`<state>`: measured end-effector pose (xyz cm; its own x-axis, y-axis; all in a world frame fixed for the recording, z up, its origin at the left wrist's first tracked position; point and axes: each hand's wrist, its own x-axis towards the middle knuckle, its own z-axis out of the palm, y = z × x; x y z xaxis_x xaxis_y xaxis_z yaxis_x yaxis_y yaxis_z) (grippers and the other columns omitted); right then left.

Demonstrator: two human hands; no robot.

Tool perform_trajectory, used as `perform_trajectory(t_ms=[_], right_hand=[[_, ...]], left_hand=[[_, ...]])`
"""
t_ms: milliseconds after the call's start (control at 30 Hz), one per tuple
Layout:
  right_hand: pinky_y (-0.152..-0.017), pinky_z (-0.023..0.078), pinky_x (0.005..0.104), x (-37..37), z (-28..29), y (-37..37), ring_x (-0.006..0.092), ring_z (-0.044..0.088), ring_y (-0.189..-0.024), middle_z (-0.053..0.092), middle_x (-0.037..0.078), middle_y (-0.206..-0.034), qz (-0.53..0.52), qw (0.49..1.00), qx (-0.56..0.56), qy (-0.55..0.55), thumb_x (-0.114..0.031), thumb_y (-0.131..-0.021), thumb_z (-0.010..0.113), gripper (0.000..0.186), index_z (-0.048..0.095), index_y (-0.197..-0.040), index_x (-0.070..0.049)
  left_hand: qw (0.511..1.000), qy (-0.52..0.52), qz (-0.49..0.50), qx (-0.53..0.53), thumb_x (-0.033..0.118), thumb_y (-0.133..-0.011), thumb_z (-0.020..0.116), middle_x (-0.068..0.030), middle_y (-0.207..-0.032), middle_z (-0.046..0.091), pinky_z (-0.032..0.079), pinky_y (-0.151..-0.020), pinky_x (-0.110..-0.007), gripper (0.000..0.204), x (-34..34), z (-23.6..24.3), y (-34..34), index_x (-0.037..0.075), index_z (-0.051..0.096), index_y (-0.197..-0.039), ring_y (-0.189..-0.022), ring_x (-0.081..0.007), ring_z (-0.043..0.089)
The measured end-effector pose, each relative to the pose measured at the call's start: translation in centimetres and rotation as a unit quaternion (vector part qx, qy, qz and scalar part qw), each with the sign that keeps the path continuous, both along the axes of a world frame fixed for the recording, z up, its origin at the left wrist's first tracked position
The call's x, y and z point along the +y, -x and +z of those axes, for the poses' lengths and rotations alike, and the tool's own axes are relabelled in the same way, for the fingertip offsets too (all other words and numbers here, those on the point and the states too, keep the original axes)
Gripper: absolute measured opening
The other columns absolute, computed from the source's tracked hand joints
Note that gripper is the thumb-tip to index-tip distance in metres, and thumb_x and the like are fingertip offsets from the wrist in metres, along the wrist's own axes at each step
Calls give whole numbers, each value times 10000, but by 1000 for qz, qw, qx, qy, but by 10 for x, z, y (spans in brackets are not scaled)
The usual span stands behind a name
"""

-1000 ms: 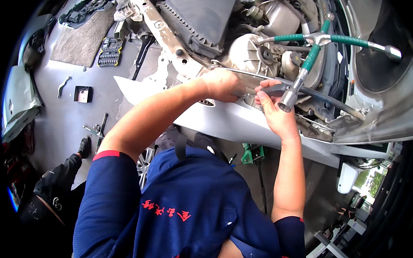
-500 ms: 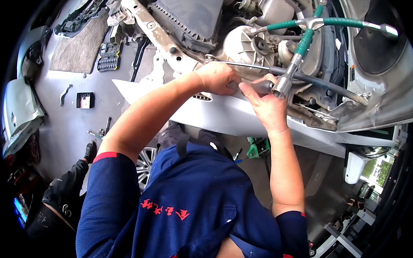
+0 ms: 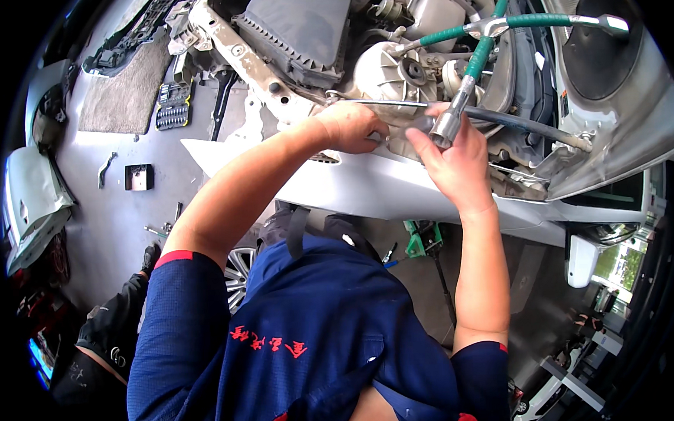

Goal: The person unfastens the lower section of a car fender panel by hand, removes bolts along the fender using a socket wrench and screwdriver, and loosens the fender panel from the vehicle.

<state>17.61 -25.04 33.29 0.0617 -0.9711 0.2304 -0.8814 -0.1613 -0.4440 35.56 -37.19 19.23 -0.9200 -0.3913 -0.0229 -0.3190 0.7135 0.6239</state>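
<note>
Since the earlier frame, the right hand point(image 3: 454, 158) has shifted toward 9 o'clock and closer to the left hand point(image 3: 352, 124), and the socket end of the cross wrench point(image 3: 475, 72) has come with it.

Nearest the viewer, both forearms reach from a dark blue shirt point(image 3: 312, 337) over the silver bumper panel point(image 3: 396, 190) toward 12 o'clock. The right hand is curled around the socket end of the cross wrench, fingers closed on the steel barrel; the green-sleeved arms of the tool extend toward 1 o'clock. The left hand is closed in a loose fist on a thin metal rod point(image 3: 381, 103) that lies roughly level, just beside the right hand's fingertips. Whether the rod enters the socket cannot be determined.

Beyond the hands sit a pale round housing point(image 3: 391, 71) and, at 11 o'clock, a black air-filter box point(image 3: 301, 26). On the floor at 9 o'clock lie a socket tray point(image 3: 173, 105) and a grey mat point(image 3: 121, 92).

Recommended practice: keep the socket square to the fastener axis, steady the barrel with the right hand, and hold the rod clear of the black hose point(image 3: 527, 126).
</note>
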Motion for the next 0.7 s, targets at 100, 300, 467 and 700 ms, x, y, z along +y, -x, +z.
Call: perform_trajectory(t_ms=[100,300,467,700], right_hand=[[-811,612,445,-6,15,-12,363,743,-846,716,157,-1048,-90,989,50,-105,-208,-897,835,439,628,-1243,-34],[-891,542,400,-14,15,3,308,693,-1007,695,160,-989,80,987,-128,-57,-137,-896,810,289,692,-1148,-62],[-799,589,495,-25,43,-17,434,733,-957,737,216,-1041,-48,976,110,-184,-349,-935,768,367,657,-1111,-47],[-787,585,522,-35,37,1,444,725,-951,744,210,-1007,189,977,-5,-101,-356,-948,753,351,656,-1105,-58]], left_hand=[[999,-32,24,37,293,-843,716,-134,-920,771,587,-820,-502,237,1,-1,-2,187,778,-1046,-905,-377,742],[999,-32,9,20,263,-834,735,-147,-900,768,581,-809,-494,348,-1,-1,-1,167,787,-1165,-882,-374,744],[998,-38,34,37,253,-830,724,-158,-930,767,580,-834,-502,341,4,-2,1,174,779,-1157,-904,-383,739],[1000,-2,-10,-25,232,-814,710,-165,-938,767,577,-845,-510,383,2,7,2,168,759,-1188,-918,-392,736]])
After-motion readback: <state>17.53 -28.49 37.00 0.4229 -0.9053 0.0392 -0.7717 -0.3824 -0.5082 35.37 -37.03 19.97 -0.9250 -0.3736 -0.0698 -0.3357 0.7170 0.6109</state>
